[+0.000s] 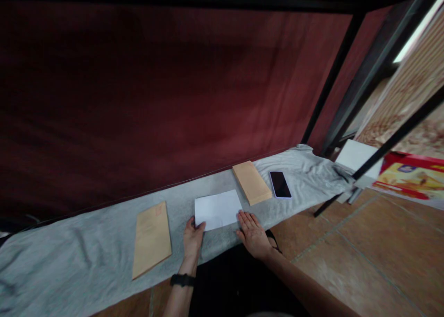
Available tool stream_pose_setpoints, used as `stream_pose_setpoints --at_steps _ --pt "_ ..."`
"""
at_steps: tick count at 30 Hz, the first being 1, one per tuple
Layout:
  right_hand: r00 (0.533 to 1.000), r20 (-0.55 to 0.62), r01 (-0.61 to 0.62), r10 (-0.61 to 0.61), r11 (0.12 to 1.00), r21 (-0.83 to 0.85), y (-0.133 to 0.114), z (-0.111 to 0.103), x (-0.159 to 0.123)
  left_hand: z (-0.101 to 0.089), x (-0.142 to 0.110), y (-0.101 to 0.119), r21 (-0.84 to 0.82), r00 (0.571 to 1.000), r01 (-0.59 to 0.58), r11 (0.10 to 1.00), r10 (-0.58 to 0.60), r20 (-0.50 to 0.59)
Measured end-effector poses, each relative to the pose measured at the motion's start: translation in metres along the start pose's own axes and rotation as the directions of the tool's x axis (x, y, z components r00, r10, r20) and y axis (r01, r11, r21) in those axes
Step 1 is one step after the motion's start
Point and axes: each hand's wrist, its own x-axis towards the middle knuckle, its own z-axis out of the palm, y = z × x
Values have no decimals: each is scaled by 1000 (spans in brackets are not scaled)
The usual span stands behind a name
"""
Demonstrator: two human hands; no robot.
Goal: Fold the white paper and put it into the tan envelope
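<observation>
The paper (pixel 218 210) lies flat on the grey cloth (pixel 104 243), straight in front of the person and between the envelope (pixel 151 238) on the left and the brown stack (pixel 252 182) on the right. The left hand (pixel 192 237) is at the near left corner of the paper, its thumb over the near edge and its fingers by the left edge, a narrow hold around that corner; whether the fingers reach underneath and pinch it, I cannot tell. The right hand (pixel 254 235) is flat and unclosed, fingers together, fingertips at the near right corner, grasping nothing. The step in hand looks like steadying or squaring the paper with both hands. A next move on it would call for a firm hold at the left corner and light pressure on the right, so that the paper neither slides nor creases; lifting it would need fingers under an edge. Whether it is one sheet or several layers cannot be told. The stack sits just beyond its right edge, close but apart, with the phone (pixel 280 185) next to it, screen up. The envelope lies clear of the left hand, a faint red mark near its far right corner.
</observation>
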Motion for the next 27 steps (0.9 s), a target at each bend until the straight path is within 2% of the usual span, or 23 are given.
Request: stream_pose_setpoints --at_steps 6,8,10,12,13,15,16,18,19,21,23,25,27 --pt "1000 10 -30 29 999 40 -2 0 1 -9 -10 13 -66 999 35 997 -36 -13" --pt "999 15 -44 43 997 64 -3 0 3 -13 -10 24 -87 999 31 996 -34 -31" --pt "998 12 -63 62 994 91 -4 2 6 -21 -9 43 -88 994 -21 996 11 -110" --pt "997 11 -80 79 989 125 -4 3 10 -32 -8 71 -6 951 -142 990 135 -278" --pt "996 13 -87 86 985 147 -4 4 11 -38 -9 86 65 910 -213 975 222 -351" --pt "995 16 -97 95 976 196 -3 5 14 -47 -14 115 250 808 -353 902 428 -404" --pt "995 15 -99 98 970 224 -2 6 14 -48 -19 127 342 755 -430 836 540 -372" --pt "994 4 -108 111 953 284 -1 8 15 -42 -30 140 499 674 -573 650 720 -164" --pt "992 -6 -116 125 940 320 0 10 15 -35 -37 141 551 652 -612 568 756 -54" --pt "985 -30 -140 167 902 409 3 12 14 -14 -50 132 636 639 -647 421 755 150" --pt "972 -34 -184 233 842 508 7 14 13 13 -61 114 658 637 -692 297 681 362" --pt "952 -10 -240 307 765 597 12 14 13 38 -69 95 650 651 -714 259 587 481" --pt "923 24 -301 383 684 665 18 14 15 61 -74 80 648 673 -715 264 512 533"
